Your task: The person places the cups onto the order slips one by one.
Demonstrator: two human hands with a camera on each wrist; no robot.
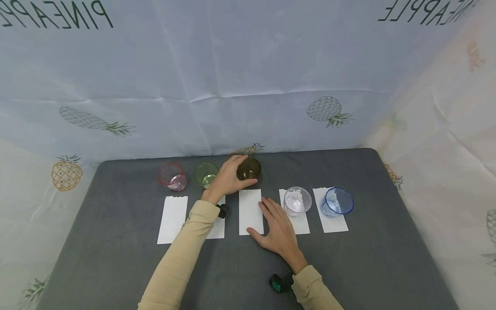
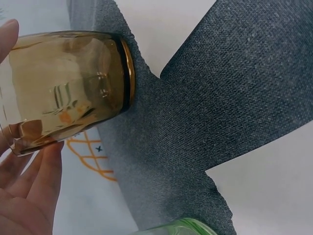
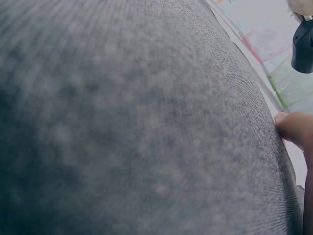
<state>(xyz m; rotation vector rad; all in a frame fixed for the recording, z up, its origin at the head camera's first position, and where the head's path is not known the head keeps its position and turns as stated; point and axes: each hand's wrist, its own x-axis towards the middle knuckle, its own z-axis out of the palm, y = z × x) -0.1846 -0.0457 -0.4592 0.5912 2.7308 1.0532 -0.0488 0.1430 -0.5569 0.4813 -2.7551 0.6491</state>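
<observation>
My left hand (image 1: pixel 227 178) grips an amber glass (image 1: pixel 249 168) at the back of the table, with thumb and fingers around its sides. In the left wrist view the amber glass (image 2: pixel 68 83) has its base towards the dark cloth; whether it touches is hard to tell. Just in front, a white paper (image 1: pixel 249 206) lies flat. My right hand (image 1: pixel 278 232) rests with spread, fairly straight fingers at that paper's right edge and holds nothing. In the right wrist view only the thumb (image 3: pixel 296 128) shows, by the paper. A green glass (image 1: pixel 205 173) stands left of the amber one, partly behind my left hand.
A pink glass (image 1: pixel 172 176) stands at the back left. On the right, a clear glass (image 1: pixel 297 201) and a blue glass (image 1: pixel 336 202) each stand on a white paper. Another paper (image 1: pixel 172 219) lies at the left, and one is partly under my left forearm (image 1: pixel 186 258).
</observation>
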